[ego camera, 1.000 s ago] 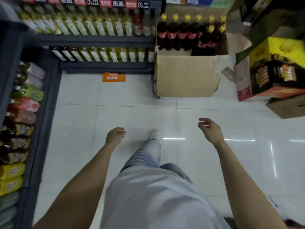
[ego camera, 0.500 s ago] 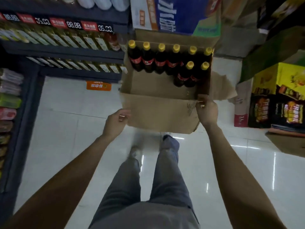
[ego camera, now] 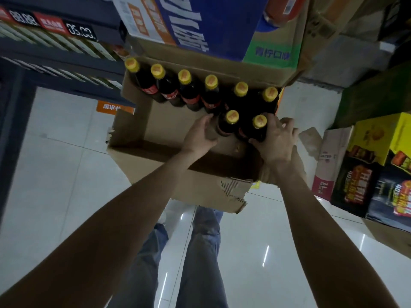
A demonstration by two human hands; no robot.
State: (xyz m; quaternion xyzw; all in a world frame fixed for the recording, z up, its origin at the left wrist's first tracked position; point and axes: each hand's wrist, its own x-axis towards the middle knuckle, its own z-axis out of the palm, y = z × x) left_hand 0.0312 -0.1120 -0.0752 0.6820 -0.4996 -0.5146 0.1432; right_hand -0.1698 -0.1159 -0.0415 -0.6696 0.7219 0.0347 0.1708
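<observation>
Head view, downward. Finds the left hand (ego camera: 199, 135) curled round the shoulder of the front-left bottle (ego camera: 225, 128), and the right hand (ego camera: 277, 141) curled round the front-right bottle (ego camera: 255, 133); records a grasp on each, nothing released. Places both bottles upright inside the open cardboard box (ego camera: 191, 190), towards its right end, side by side and just ahead of a back row of six bottles (ego camera: 189, 94) along the far wall. Notes the box's left front portion bare and its near corner torn.

Judges each bottle full of dark liquid, hence heavy for its size. Cannot tell glass from plastic, so treats as breakable. Expects smooth, possibly slippery walls. Recommends a hold at the shoulder below the yellow cap, not by the cap alone, and a straight upward lift to clear the neighbours.

Records a blue carton (ego camera: 211, 25) above the box's far edge, a yellow carton (ego camera: 378, 138) to the right, a shelf (ego camera: 55, 54) of bottles to the left, and tiled floor (ego camera: 55, 174) beneath.
</observation>
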